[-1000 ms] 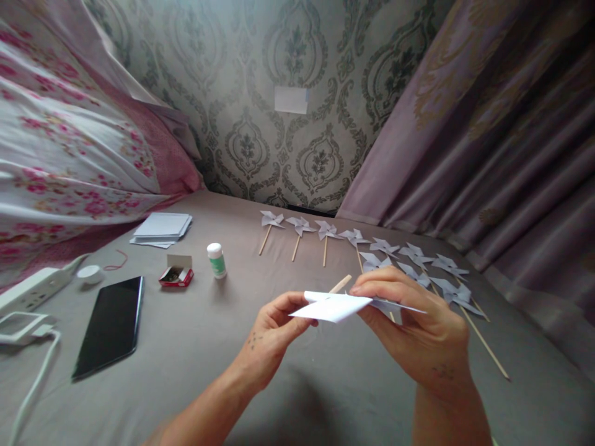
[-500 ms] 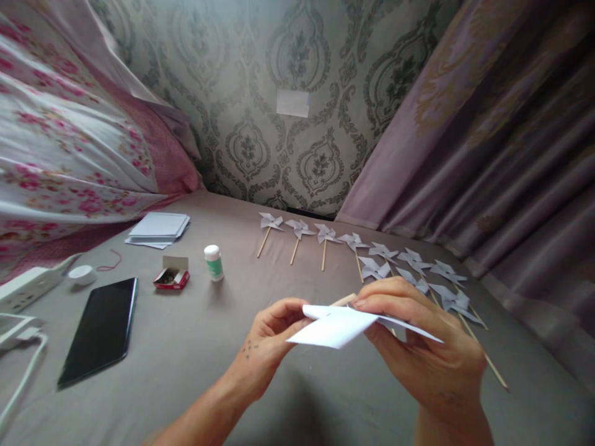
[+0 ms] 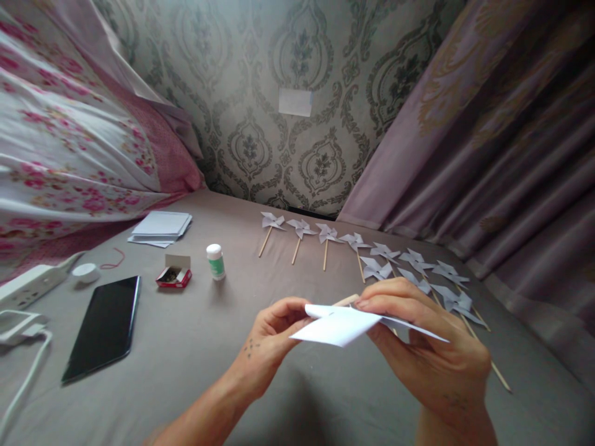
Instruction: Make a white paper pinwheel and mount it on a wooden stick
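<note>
Both hands hold a white folded paper piece (image 3: 341, 325) over the grey bed sheet (image 3: 195, 347). My left hand (image 3: 274, 337) pinches its left edge. My right hand (image 3: 423, 350) grips the right side, fingers over the top. A wooden stick (image 3: 348, 300) pokes out behind the paper between the hands. Several finished paper pinwheels on sticks (image 3: 325, 238) lie in a row beyond the hands, curving to the right.
A small white glue bottle (image 3: 215, 261), a red open box (image 3: 175, 274), a stack of white paper squares (image 3: 160, 227), a black phone (image 3: 105, 327), a white tape roll (image 3: 86, 272) and a power strip (image 3: 28, 286) lie at left. Floral pillows (image 3: 69, 148) rise at left, curtains (image 3: 502, 142) at right.
The hands and the paper have lowered slightly in view and shifted a little right. The grip on the paper is the same.
</note>
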Demonstrator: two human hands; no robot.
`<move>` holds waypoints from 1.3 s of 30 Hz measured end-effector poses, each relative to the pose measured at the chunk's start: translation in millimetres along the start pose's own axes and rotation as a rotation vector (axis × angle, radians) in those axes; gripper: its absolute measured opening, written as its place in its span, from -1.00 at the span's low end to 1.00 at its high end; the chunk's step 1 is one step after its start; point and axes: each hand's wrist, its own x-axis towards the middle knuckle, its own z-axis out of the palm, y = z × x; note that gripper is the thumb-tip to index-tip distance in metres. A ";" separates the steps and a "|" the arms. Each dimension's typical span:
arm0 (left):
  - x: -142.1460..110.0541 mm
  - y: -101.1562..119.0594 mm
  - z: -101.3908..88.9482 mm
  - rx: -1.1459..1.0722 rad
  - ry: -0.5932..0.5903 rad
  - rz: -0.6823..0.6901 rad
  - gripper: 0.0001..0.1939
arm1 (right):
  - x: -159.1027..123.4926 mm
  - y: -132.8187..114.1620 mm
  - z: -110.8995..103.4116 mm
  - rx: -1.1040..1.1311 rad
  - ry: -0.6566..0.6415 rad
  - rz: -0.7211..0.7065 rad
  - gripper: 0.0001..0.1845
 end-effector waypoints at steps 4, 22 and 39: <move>-0.8 0.5 0.4 -0.011 0.010 -0.008 -0.72 | -1.0 -0.2 0.1 -0.013 0.007 0.018 -0.69; -1.6 5.8 -0.9 0.194 -0.031 0.330 -0.75 | -1.4 -1.8 0.9 -0.005 0.055 0.022 -0.53; 13.1 -1.4 -9.6 0.282 0.112 0.262 -0.81 | -8.1 35.8 18.2 0.088 0.055 0.434 -0.88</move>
